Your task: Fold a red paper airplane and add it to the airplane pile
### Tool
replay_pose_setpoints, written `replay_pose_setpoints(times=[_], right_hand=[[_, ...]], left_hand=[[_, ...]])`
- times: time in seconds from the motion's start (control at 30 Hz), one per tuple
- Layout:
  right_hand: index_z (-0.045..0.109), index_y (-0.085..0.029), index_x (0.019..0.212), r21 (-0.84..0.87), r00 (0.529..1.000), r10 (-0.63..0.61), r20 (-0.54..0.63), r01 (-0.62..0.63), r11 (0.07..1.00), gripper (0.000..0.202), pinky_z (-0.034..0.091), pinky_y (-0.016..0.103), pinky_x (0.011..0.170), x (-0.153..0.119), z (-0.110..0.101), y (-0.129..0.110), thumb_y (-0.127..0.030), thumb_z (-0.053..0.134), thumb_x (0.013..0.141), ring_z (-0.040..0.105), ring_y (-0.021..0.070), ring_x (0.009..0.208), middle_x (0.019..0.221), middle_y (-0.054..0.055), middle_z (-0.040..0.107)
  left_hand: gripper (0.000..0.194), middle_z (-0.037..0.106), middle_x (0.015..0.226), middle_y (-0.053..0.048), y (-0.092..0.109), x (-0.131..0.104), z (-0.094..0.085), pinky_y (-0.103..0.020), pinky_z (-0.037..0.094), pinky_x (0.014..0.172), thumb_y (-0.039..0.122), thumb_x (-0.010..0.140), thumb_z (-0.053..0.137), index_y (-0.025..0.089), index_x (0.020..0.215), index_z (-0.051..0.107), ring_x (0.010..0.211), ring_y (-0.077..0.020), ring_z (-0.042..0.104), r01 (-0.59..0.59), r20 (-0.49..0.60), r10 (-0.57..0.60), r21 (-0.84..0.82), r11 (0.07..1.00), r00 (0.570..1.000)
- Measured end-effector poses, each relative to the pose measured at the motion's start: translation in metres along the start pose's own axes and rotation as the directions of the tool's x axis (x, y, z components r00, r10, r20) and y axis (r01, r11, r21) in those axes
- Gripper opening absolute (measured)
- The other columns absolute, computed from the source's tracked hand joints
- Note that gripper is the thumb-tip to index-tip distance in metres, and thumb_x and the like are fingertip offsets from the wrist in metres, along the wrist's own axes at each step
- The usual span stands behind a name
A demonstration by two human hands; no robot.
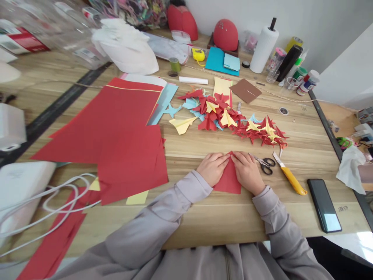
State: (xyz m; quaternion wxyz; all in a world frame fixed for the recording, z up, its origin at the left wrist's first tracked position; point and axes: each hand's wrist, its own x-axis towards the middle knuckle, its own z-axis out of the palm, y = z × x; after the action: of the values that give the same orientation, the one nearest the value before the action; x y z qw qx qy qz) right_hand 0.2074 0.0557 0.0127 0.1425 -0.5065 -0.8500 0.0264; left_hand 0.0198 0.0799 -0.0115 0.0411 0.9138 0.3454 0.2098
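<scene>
A small red paper (230,179) lies on the wooden table in front of me, its far end narrowed to a point. My left hand (214,168) presses on its left edge near that point, fingers together. On the right edge rests my right hand (247,171), its fingertips close to the left ones at the tip. Both hands hold the paper flat, and they partly cover it. Beyond them lies a long pile of folded red, yellow and blue paper shapes (227,116). Black-handled scissors (266,165) are just right of my right hand, beside a yellow cutter (293,181).
Large red sheets (125,136) cover the table's left side, near a white cable (72,198). A black phone (324,205) lies at the right. Bottles, a white roll (264,49), blue paper (217,60) and a yellow tape measure (198,55) stand or lie at the back.
</scene>
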Motion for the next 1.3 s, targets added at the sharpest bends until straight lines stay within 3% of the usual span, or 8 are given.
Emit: replay_pose_setpoints(times=[1.3], right_hand=[[0.064, -0.019, 0.113, 0.050, 0.995, 0.057, -0.079, -0.053, 0.997, 0.029, 0.038, 0.040, 0.092, 0.0043, 0.0043, 0.0022, -0.020, 0.045, 0.091, 0.048, 0.0244, 0.110, 0.119, 0.008, 0.062]], left_hand=[[0.031, 0.062, 0.126, -0.007, 0.0008, -0.0002, -0.0012, -0.040, 0.044, 0.085, 0.018, 0.090, 0.044, 0.012, 0.112, 0.066, 0.107, -0.0245, 0.052, -0.029, -0.032, 0.031, 0.066, 0.997, 0.999]])
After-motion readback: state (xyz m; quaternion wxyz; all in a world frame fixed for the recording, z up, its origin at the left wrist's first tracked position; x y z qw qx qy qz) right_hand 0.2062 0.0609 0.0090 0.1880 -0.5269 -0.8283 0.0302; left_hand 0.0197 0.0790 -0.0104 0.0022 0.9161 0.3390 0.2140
